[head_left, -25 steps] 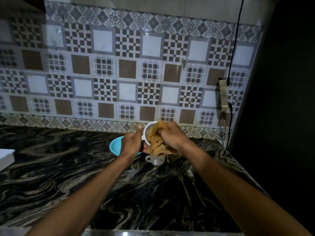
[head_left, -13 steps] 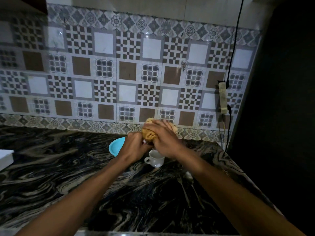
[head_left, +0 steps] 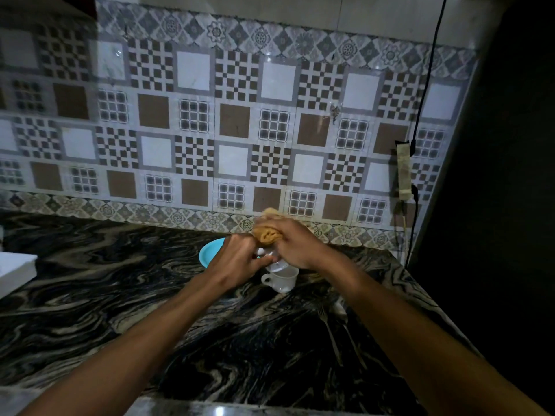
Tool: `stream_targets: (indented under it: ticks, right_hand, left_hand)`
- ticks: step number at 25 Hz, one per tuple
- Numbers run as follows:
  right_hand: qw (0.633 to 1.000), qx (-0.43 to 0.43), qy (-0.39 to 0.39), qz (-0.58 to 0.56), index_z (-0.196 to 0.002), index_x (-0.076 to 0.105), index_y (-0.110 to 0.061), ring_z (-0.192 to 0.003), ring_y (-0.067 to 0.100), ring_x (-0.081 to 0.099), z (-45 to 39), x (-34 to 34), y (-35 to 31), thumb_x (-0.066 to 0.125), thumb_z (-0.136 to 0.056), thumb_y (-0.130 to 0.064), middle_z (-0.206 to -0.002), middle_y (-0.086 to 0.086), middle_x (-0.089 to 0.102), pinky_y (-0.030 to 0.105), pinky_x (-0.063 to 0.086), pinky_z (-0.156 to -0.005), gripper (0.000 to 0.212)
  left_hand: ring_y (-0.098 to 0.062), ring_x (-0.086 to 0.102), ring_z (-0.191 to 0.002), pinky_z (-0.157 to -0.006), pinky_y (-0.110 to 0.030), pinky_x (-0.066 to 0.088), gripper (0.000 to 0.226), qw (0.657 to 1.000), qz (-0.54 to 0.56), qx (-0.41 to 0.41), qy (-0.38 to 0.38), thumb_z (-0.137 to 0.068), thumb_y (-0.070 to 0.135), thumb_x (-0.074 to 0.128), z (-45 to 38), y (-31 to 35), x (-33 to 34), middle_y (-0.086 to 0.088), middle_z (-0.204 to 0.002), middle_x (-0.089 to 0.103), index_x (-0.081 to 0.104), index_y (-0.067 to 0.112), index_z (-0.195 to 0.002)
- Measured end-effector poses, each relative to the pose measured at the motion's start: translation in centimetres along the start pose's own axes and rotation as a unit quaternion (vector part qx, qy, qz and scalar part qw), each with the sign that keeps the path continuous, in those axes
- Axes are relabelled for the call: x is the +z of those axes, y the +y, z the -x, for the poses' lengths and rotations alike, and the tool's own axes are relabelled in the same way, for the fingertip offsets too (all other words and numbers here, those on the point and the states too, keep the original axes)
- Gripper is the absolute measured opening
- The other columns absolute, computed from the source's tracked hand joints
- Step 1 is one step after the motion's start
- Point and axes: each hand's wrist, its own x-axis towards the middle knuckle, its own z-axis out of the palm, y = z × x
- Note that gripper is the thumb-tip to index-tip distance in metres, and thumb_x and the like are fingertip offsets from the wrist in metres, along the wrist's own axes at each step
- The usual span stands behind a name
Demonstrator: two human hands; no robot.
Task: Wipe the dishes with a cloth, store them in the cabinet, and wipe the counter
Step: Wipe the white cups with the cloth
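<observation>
Above the dark marble counter (head_left: 120,295), my left hand (head_left: 237,262) grips a white cup (head_left: 274,264), mostly hidden between both hands. My right hand (head_left: 295,244) grips a bunched orange-brown cloth (head_left: 267,231) and presses it against that cup. A second white cup (head_left: 282,279) stands upright on the counter just below my hands. Behind my left hand lies a light blue plate (head_left: 210,253), partly covered by it. A fork (head_left: 330,331) and a spoon (head_left: 345,322) lie on the counter under my right forearm.
A patterned tile wall (head_left: 240,130) backs the counter. A power strip (head_left: 404,172) with a black cable hangs at the right of the wall. A white object (head_left: 15,268) sits at the left edge. Darkness fills the right side past the counter's end.
The cup's mouth faced me with the cloth stuffed inside; now both hands have closed together, the cloth is bunched on top and the cup is turned and nearly hidden.
</observation>
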Motion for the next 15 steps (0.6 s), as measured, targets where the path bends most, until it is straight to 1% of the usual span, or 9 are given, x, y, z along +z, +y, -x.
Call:
stream_targets:
  ticks: [1,3,5,6,8,9,12,14,15]
  right_hand:
    - [0.999,-0.034,-0.011,0.016,-0.127,0.060,-0.011,-0.131,0.025,0.043,-0.1,0.1,0.0,0.048,-0.088,0.008,-0.140,0.009,0.052,0.040,0.027,-0.115,0.044]
    - [0.998,-0.056,-0.008,0.018,-0.122,0.063,-0.009,-0.121,0.026,0.052,-0.6,-0.2,0.2,0.049,-0.087,0.009,-0.130,0.011,0.060,0.038,0.037,-0.108,0.041]
    - [0.999,0.000,0.027,0.032,-0.112,0.068,-0.011,-0.106,0.029,0.061,-1.4,-0.8,0.9,0.047,-0.088,0.004,-0.116,0.012,0.067,0.040,0.049,-0.093,0.035]
    - [0.996,0.046,0.043,0.060,-0.107,0.068,-0.009,-0.101,0.031,0.062,-1.8,-1.2,1.4,0.045,-0.088,0.001,-0.111,0.015,0.068,0.040,0.051,-0.088,0.031]
    - [0.986,0.132,0.045,0.096,-0.101,0.067,-0.003,-0.098,0.034,0.061,-2.2,-1.2,1.7,0.041,-0.089,0.000,-0.108,0.019,0.067,0.039,0.049,-0.085,0.028]
    - [0.987,0.134,0.040,0.083,-0.099,0.067,-0.002,-0.097,0.034,0.061,-2.3,-1.0,1.7,0.041,-0.089,0.001,-0.106,0.019,0.067,0.039,0.049,-0.086,0.028]
    - [0.998,0.050,0.043,-0.022,-0.103,0.069,-0.006,-0.101,0.030,0.061,-1.4,0.0,1.2,0.045,-0.089,0.004,-0.110,0.014,0.068,0.042,0.050,-0.091,0.029]
    - [0.996,0.004,0.025,-0.081,-0.115,0.066,-0.007,-0.114,0.025,0.056,-0.6,0.1,1.2,0.048,-0.091,0.006,-0.125,0.011,0.063,0.037,0.045,-0.099,0.033]
    - [0.996,-0.004,0.023,-0.087,-0.121,0.064,-0.009,-0.122,0.021,0.051,-0.4,0.0,1.6,0.048,-0.092,0.006,-0.133,0.008,0.058,0.032,0.042,-0.102,0.036]
  left_hand:
    - [-0.027,0.058,-0.058,-0.055,-0.026,0.031,0.037,1.000,-0.002,0.011,-0.002,-0.082,0.034,0.070,0.1,0.0,-0.1,-0.010,-0.059,0.059,0.049,0.014,-0.059]
    - [-0.029,0.058,-0.059,-0.054,-0.026,0.032,0.035,0.999,-0.017,0.042,0.001,-0.082,0.039,0.067,0.4,-0.1,0.1,-0.012,-0.062,0.061,0.057,0.009,-0.066]
    - [-0.031,0.057,-0.060,-0.054,-0.027,0.032,0.037,0.997,-0.034,0.068,0.002,-0.081,0.042,0.064,0.7,-0.2,0.2,-0.011,-0.065,0.058,0.056,0.010,-0.068]
    - [-0.032,0.056,-0.062,-0.054,-0.027,0.031,0.037,0.996,-0.036,0.079,-0.002,-0.081,0.044,0.063,0.8,0.0,0.3,-0.011,-0.067,0.057,0.054,0.010,-0.068]
    - [-0.034,0.055,-0.065,-0.054,-0.030,0.032,0.040,0.995,-0.035,0.089,-0.018,-0.083,0.047,0.060,0.7,0.0,0.7,-0.013,-0.070,0.057,0.051,0.011,-0.070]
    - [-0.034,0.055,-0.066,-0.055,-0.032,0.034,0.042,0.996,-0.033,0.081,-0.028,-0.083,0.049,0.059,0.7,0.0,0.8,-0.014,-0.070,0.058,0.049,0.011,-0.069]
    - [-0.033,0.055,-0.066,-0.057,-0.036,0.039,0.055,0.999,-0.018,0.040,-0.026,-0.078,0.060,0.050,0.6,-0.1,1.2,-0.013,-0.066,0.057,0.051,0.007,-0.065]
    - [-0.028,0.051,-0.060,-0.053,-0.033,0.033,0.053,1.000,-0.006,0.021,-0.006,-0.078,0.059,0.053,0.5,-0.4,1.1,-0.005,-0.059,0.050,0.047,0.009,-0.061]
    - [-0.024,0.047,-0.057,-0.053,-0.031,0.028,0.050,1.000,0.003,0.011,0.000,-0.079,0.056,0.057,0.5,-0.4,1.0,0.000,-0.056,0.044,0.043,0.012,-0.060]
